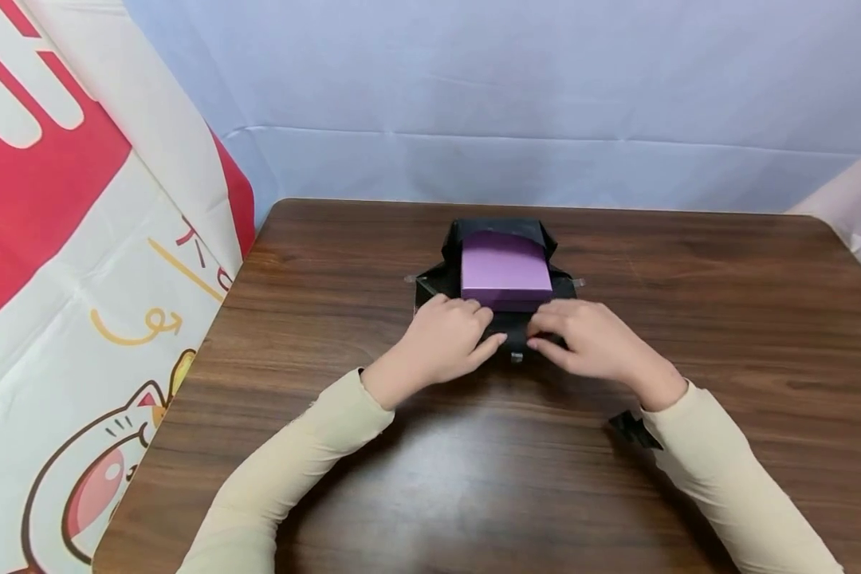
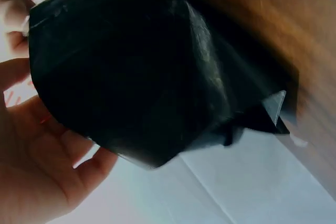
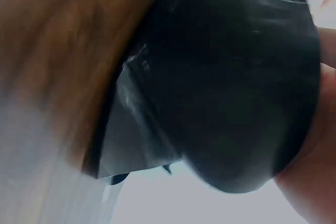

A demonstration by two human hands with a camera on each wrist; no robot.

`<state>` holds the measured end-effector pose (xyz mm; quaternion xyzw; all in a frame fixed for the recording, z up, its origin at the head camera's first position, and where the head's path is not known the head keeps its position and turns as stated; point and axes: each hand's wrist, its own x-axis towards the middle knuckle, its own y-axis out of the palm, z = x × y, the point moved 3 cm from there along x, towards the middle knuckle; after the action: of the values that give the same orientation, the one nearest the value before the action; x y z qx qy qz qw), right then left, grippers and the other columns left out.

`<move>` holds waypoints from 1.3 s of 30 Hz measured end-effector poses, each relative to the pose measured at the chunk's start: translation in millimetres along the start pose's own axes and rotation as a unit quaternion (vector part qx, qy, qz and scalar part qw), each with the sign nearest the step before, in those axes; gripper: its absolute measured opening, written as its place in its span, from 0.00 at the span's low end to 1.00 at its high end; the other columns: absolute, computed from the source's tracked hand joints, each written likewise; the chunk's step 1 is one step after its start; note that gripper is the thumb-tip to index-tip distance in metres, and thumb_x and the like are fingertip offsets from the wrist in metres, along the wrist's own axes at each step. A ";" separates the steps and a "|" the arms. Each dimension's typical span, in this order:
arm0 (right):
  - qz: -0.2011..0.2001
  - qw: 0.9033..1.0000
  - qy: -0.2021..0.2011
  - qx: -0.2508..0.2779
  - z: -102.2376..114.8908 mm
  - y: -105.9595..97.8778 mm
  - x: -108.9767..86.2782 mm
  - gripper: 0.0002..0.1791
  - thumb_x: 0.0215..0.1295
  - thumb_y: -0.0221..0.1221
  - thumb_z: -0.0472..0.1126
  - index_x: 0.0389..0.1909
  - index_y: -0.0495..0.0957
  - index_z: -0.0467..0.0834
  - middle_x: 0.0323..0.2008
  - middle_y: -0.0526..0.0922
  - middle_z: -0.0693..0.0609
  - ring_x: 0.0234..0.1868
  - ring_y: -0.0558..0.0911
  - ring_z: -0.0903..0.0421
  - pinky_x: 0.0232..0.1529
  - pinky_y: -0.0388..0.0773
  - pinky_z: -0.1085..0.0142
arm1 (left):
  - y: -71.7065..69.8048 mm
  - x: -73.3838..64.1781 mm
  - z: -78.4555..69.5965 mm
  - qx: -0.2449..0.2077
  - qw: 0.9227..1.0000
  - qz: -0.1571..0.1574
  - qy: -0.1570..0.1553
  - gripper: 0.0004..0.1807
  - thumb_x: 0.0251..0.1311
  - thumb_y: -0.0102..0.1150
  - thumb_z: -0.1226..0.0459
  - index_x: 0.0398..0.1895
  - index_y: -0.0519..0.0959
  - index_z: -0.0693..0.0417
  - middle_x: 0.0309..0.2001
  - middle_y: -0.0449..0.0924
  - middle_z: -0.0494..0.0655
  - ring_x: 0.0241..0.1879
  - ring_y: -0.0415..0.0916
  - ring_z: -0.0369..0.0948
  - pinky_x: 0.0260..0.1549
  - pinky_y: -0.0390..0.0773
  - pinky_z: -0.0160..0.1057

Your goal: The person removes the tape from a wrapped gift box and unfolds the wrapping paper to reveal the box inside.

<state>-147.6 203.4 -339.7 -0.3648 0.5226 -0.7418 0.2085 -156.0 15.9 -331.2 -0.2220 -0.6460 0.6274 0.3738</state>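
Observation:
A purple box [image 1: 505, 267] sits near the back middle of the table, partly wrapped in a black sheet [image 1: 498, 227] that looks like wrapping paper or film. The sheet's far flap folds over the box's back edge. At the near side, my left hand [image 1: 448, 339] grips the sheet's front flap by its left part. My right hand [image 1: 588, 335] pinches the same flap on the right. Both wrist views show the flap raised and curved, its edge [image 2: 42, 77] between the fingers. A small piece of clear tape [image 1: 516, 357] hangs at the flap's middle.
More tape bits stick out at the left [image 1: 410, 279] and right [image 1: 580, 282] of the wrapping. A crumpled black scrap [image 1: 634, 430] lies on the wooden table [image 1: 430, 494], partly hidden by the right sleeve. A pale blue cloth [image 1: 516, 96] hangs behind, a printed one [image 1: 100, 343] at left.

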 end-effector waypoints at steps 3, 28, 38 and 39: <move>0.053 0.998 0.022 -0.004 6.5 4.6 -8.8 0.02 0.56 0.65 0.40 0.29 0.81 0.49 0.27 0.77 0.59 0.25 0.74 0.62 0.26 0.73 0.64 | 5.5 -7.3 -5.8 -0.009 1.000 0.029 -0.002 0.21 0.70 0.41 0.48 0.31 0.79 0.51 0.29 0.79 0.43 0.30 0.78 0.40 0.30 0.75 0.38; 0.144 0.968 0.171 0.117 -52.6 26.9 -11.1 0.05 0.60 0.61 0.33 0.35 0.82 0.36 0.36 0.75 0.47 0.34 0.76 0.53 0.35 0.74 0.57 | 68.6 14.0 66.4 -0.064 0.973 0.193 -0.113 0.15 0.69 0.44 0.66 0.53 0.74 0.62 0.50 0.70 0.58 0.47 0.71 0.51 0.43 0.77 0.45; 0.122 0.965 0.217 0.089 -98.5 25.0 11.1 0.08 0.62 0.51 0.26 0.33 0.80 0.32 0.39 0.74 0.38 0.37 0.73 0.46 0.38 0.69 0.53 | 84.0 51.2 100.2 -0.055 0.968 0.213 -0.122 0.20 0.70 0.39 0.69 0.63 0.63 0.65 0.59 0.61 0.60 0.56 0.60 0.51 0.47 0.73 0.43; 0.122 0.964 0.221 0.087 -102.6 25.7 13.2 0.08 0.62 0.51 0.26 0.33 0.79 0.31 0.40 0.74 0.37 0.37 0.73 0.45 0.38 0.69 0.52 | 85.9 55.2 102.8 -0.052 0.968 0.214 -0.122 0.21 0.70 0.39 0.68 0.64 0.62 0.65 0.60 0.60 0.60 0.58 0.59 0.51 0.48 0.72 0.43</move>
<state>-235.9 248.9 -378.5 -0.1057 0.5298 -0.8156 0.2074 -284.2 1.2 -397.0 -0.2958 -0.6561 0.6807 0.1369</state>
